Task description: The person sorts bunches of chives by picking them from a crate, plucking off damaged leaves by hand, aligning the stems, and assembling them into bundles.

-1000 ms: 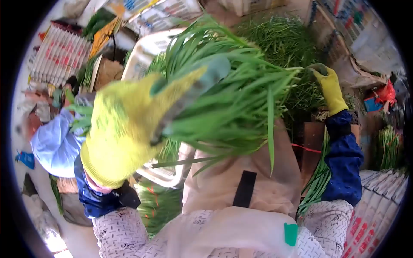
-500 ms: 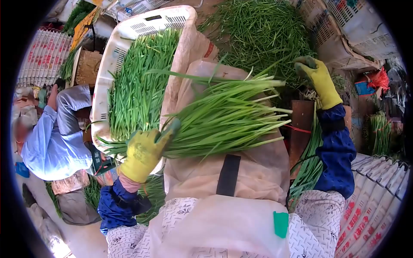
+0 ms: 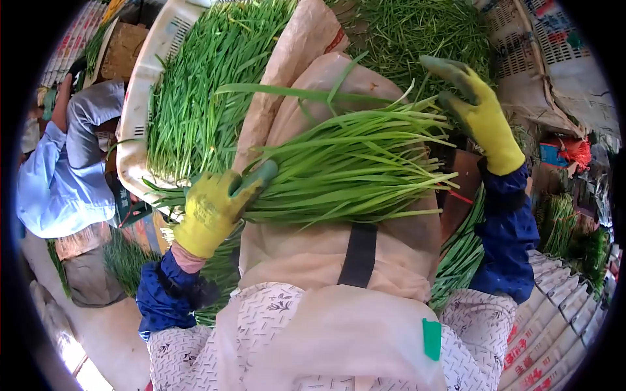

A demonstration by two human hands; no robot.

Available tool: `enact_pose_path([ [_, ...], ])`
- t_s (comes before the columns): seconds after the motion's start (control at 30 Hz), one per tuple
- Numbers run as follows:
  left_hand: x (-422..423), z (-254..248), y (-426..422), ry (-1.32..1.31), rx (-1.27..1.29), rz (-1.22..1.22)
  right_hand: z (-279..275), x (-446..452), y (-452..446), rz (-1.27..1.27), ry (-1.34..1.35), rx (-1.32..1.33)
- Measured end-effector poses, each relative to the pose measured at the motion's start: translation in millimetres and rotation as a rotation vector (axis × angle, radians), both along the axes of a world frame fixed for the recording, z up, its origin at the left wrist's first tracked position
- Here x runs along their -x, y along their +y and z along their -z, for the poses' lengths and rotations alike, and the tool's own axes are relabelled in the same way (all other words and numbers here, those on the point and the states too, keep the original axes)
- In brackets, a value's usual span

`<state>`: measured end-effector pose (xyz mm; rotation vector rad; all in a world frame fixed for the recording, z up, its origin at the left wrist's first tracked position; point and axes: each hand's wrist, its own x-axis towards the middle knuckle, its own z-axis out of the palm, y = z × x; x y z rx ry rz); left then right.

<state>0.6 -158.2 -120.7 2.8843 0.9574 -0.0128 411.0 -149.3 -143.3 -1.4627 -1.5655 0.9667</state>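
A loose bunch of garlic chives (image 3: 352,163), flat green leaves with paler stem ends, lies across my lap over a beige cloth cover (image 3: 306,254). My left hand (image 3: 212,212), in a yellow glove with green fingertips, is closed around the leafy end. The stem ends point right. One long leaf sticks out above the rest. My right hand (image 3: 482,120), gloved the same way, is held just past the upper stem ends with fingers and thumb apart and nothing between them.
A white plastic crate (image 3: 134,130) full of chives stands at upper left. A heap of loose greens (image 3: 424,39) lies ahead, beside stacked crates (image 3: 515,72). More chives (image 3: 460,260) lie by my right arm. A person in a blue shirt (image 3: 62,189) sits at left.
My right hand has moved slightly left toward the stem ends, its fingers spreading apart. My left hand keeps its grip on the bunch. The view has tilted down a little.
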Motion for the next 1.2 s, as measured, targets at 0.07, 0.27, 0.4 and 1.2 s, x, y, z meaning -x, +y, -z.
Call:
enact_pose_path([
  [0.07, 2.4, 6.5, -0.5, -0.031, -0.022, -0.001, 5.0, 8.7, 1.1, -0.05, 0.11, 0.169],
  [0.27, 8.8, 9.7, -7.9, -0.048, 0.004, -0.042, 9.3, 0.1, 12.6, 0.166, -0.322, -0.187],
  [0.4, 9.1, 14.1, -8.8, -0.076, 0.0, -0.02, -37.8, 16.6, -15.7, 0.379, 0.126, 0.033],
  [1.2, 3.8, 19.4, -16.2, -0.09, -0.01, -0.004, 1.4, 62.9, -33.4, 0.127, -0.491, 0.085],
])
